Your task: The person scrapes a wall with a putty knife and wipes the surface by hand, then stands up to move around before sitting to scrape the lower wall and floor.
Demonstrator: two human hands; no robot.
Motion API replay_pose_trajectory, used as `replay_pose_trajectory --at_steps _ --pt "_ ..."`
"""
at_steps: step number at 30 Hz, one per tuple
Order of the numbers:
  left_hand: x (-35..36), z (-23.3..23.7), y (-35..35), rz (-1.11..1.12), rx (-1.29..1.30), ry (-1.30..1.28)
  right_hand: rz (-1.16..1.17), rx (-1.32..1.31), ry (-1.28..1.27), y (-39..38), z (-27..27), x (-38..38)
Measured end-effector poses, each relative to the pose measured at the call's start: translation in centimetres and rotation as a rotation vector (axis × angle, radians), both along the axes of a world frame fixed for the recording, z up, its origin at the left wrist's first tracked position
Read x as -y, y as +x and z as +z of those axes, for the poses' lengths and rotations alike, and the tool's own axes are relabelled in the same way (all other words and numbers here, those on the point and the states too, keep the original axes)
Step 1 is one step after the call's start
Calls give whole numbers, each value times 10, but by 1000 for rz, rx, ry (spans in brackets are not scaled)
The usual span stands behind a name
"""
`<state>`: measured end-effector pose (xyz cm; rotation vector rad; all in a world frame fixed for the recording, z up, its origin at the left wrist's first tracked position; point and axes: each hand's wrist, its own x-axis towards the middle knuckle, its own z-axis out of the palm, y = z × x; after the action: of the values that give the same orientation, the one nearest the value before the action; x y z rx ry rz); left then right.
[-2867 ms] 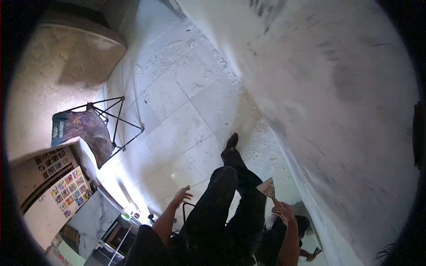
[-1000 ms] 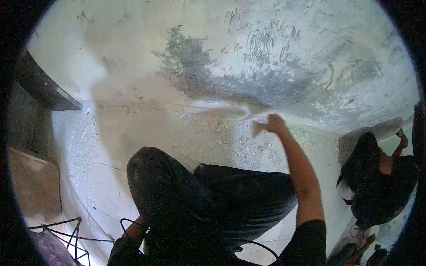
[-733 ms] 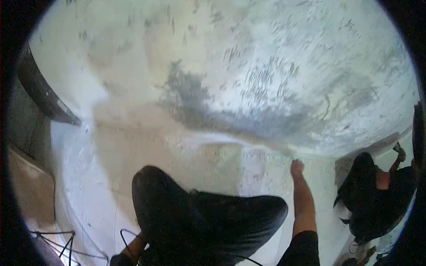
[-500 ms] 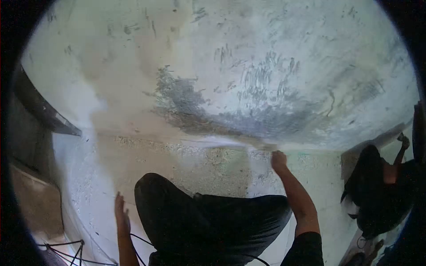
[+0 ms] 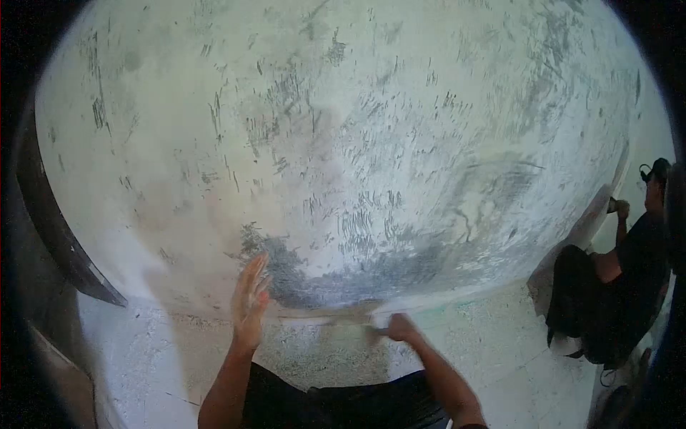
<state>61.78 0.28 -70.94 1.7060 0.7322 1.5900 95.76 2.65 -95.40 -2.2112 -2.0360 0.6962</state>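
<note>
The scuffed, pale wall (image 5: 400,129) fills most of what I see, curving down to a gritty floor (image 5: 500,357), with a dark frame edge (image 5: 57,236) off to the left. At the far right another person (image 5: 607,286) in dark clothes crouches against the same wall, well apart from me. Low on the wall lies a grey scraped patch (image 5: 357,279), just above both my hands. My left grip (image 5: 250,300) is open, fingers spread and pointing up, flat towards the wall beside that patch; I cannot tell whether it touches. My right grip (image 5: 401,329) is closed around a scraper (image 5: 376,326), blurred. It sits at the seam of wall and floor, its long axis running leftward from my right grip towards the left one.
</note>
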Motion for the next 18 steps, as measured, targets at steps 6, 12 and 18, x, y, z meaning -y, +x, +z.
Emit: replay_pose_trajectory --at_steps 6,12,18 --pt "-38 -4 36 31 133 141 -425 535 -44 171 17 71" --pt "-45 -12 63 100 323 242 -188 435 -1 83 -28 61" --pt "-48 -38 54 140 305 175 274 114 438 -156 -85 30"
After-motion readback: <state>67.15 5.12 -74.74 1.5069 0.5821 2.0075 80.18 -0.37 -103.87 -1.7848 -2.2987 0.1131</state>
